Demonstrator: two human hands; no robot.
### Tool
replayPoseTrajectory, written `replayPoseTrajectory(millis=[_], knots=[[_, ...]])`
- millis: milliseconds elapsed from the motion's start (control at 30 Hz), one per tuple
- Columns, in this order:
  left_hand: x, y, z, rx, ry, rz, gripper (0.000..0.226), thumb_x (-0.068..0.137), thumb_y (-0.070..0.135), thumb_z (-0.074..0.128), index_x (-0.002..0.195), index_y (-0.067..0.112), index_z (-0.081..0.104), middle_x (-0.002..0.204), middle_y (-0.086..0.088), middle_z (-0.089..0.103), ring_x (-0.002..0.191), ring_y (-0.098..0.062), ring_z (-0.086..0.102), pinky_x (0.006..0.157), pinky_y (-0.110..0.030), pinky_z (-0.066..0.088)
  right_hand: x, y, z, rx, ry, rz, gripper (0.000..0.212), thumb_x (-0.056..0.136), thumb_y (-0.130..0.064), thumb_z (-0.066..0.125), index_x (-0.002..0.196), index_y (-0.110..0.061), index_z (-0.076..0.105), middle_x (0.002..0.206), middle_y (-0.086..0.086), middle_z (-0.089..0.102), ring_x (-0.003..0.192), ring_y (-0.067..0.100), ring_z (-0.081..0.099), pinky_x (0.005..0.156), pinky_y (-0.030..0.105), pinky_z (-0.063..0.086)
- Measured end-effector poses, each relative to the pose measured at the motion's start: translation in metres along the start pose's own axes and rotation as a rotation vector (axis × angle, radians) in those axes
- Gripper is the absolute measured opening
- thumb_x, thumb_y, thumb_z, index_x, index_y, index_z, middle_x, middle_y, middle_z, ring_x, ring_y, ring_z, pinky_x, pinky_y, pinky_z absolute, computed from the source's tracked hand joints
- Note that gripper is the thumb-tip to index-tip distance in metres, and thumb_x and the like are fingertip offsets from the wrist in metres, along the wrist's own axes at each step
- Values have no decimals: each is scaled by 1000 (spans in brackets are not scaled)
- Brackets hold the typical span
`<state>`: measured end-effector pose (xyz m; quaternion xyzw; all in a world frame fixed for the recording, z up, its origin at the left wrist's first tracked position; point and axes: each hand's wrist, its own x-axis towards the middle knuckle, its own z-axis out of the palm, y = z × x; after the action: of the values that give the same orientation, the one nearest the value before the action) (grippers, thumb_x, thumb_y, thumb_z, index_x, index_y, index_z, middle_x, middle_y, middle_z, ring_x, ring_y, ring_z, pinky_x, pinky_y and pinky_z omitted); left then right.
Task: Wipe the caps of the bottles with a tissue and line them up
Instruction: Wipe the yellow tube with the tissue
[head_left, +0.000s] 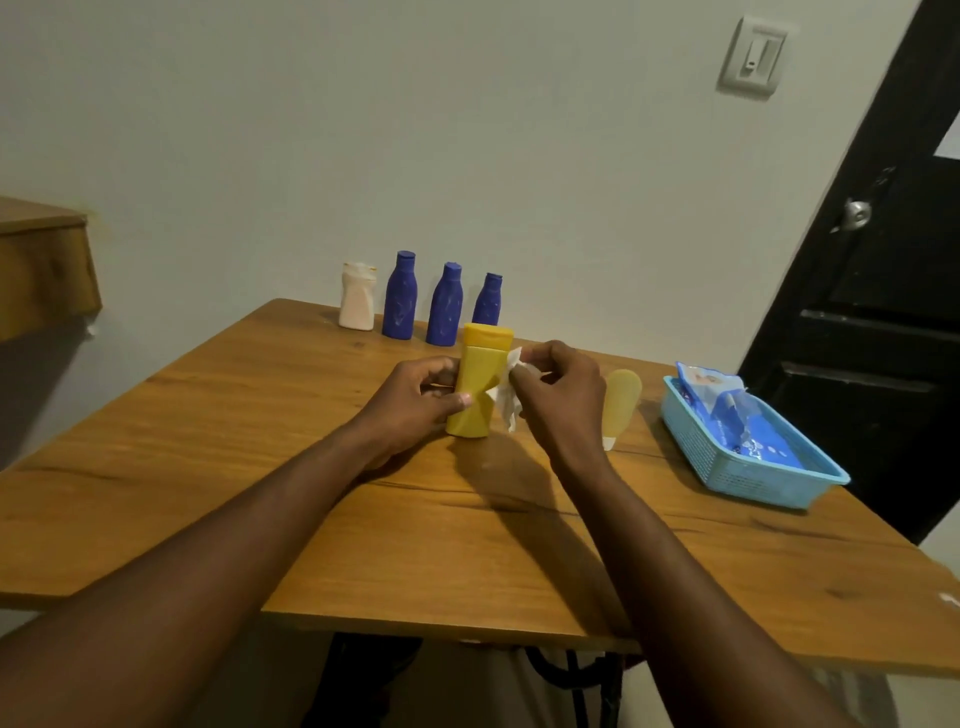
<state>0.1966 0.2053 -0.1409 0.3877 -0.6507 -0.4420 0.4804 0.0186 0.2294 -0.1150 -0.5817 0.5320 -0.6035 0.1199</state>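
The left grip (415, 400) clasps one yellow bottle (483, 364), the right grip (561, 395) pinches one tissue (506, 404), with three blue bottles (445, 306) and one white bottle (357, 301) at twelve o'clock.

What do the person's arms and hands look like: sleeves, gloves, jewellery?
Nothing worn: left hand and right hand are bare, no gloves, rings or watch visible. The left forearm and right forearm are bare to the frame edge, no sleeve showing.

The pale bottle (623, 400) lies partly hidden behind the right hand (561, 400); the door (857, 312) is cut off.
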Motion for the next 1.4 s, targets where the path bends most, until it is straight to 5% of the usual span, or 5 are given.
replayPoseTrajectory(millis=[267,400,600,900,1400], knots=[[17,8,37,9,20,-9,33,96,13,69,128,20,66,119,6,71,113,-13,67,94,-41,59,44,-2,-47,-7,32,11,17,83,-19,69,97,-17,79,91,-6,74,87,14,71,77,44,64],[31,10,59,-14,37,-43,38,97,16,69,133,23,62,125,6,67,118,-18,64,92,-45,60,52,5,-57,-47,24,15,17,83,-19,68,96,-16,79,92,-4,75,86,16,72,74,45,64],[44,10,75,-12,71,-67,39,99,15,66,137,23,58,127,7,63,116,-16,62,80,-30,59,50,14,-64,-74,14,-22,18,87,-14,66,100,-13,78,97,0,74,88,14,70,76,41,64],[44,4,72,14,54,-89,41,100,10,62,139,19,57,127,5,65,120,-15,61,101,-45,55,46,23,-63,-44,13,-18,19,86,-15,66,100,-16,78,96,-4,74,89,13,70,76,36,64],[35,9,74,33,57,-113,45,101,10,61,144,20,53,127,7,61,123,-18,57,105,-48,51,53,13,-63,-73,41,-45,19,86,-17,67,101,-14,78,98,-2,75,90,14,70,77,39,64]])
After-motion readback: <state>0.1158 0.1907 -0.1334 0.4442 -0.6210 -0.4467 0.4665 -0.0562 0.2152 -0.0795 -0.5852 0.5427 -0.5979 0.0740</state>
